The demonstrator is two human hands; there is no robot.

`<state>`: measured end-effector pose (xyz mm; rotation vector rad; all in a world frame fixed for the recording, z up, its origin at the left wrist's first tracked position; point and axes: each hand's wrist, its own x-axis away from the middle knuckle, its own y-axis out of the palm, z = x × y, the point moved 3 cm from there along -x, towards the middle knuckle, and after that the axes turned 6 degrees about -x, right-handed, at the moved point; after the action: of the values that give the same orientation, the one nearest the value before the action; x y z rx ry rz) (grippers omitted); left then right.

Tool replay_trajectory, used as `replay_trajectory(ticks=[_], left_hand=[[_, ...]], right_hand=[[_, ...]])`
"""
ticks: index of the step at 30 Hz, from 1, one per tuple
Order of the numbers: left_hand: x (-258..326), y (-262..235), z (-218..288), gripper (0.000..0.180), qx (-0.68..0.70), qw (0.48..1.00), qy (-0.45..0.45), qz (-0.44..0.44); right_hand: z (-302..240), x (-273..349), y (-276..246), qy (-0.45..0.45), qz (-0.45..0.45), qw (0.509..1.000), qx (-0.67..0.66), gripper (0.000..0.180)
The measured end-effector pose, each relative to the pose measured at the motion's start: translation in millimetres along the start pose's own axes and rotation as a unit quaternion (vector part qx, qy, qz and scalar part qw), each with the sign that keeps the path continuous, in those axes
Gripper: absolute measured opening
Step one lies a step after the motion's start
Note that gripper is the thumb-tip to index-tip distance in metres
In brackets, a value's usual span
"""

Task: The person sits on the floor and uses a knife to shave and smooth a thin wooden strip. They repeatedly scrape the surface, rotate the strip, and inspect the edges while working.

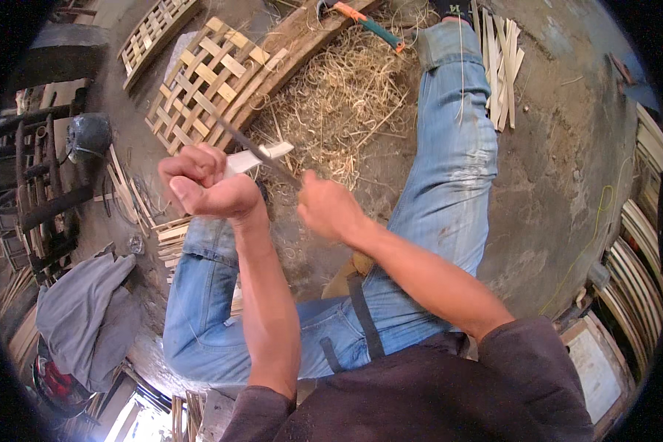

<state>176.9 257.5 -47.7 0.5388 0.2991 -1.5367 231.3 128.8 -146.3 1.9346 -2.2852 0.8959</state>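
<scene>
In the head view, the person's left hand (210,180) is closed around a pale flat strip (243,161), which juts out rightward above the floor (545,177). The right hand (330,206) grips a knife (237,136), its dark, narrow blade crossing the strip; whether they touch cannot be told. Beyond lie a woven lattice panel (205,87), a wooden beam (291,50), curly shavings (331,110) and a tool with an orange-and-green handle (372,28).

You have a draped grey cloth (88,317); beyond it a rounded grey container (88,138), just behind it a red-and-black object (57,379), far ahead-right of it a green-and-orange-handled tool (372,28).
</scene>
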Motion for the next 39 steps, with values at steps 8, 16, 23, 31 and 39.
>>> replay_trajectory(ticks=[8, 16, 23, 31, 39], left_hand=[[-2.4, -3.3, 2.1, 0.039, -0.004, 1.000, -0.004, 0.020], [-2.2, -8.8, 1.0, 0.039, -0.024, 0.999, -0.015, 0.025], [-5.7, -11.6, -1.2, 0.042, -0.005, 0.998, -0.045, 0.049], [-14.7, -9.2, 2.8, 0.037, -0.014, 0.999, -0.004, 0.035], [-11.6, -17.0, -1.1, 0.036, 0.004, 0.999, -0.030, 0.023]], right_hand=[[-14.5, 12.6, -6.2, -0.031, 0.031, 0.998, -0.050, 0.027], [-43.3, 12.0, -18.4, -0.050, 0.040, 0.994, -0.087, 0.027], [-35.6, 12.3, -16.8, -0.019, 0.037, 0.995, -0.090, 0.027], [-12.9, 1.4, -5.7, 0.008, 0.021, 0.998, -0.062, 0.030], [-17.0, 1.6, -8.9, 0.068, -0.014, 0.997, -0.035, 0.028]])
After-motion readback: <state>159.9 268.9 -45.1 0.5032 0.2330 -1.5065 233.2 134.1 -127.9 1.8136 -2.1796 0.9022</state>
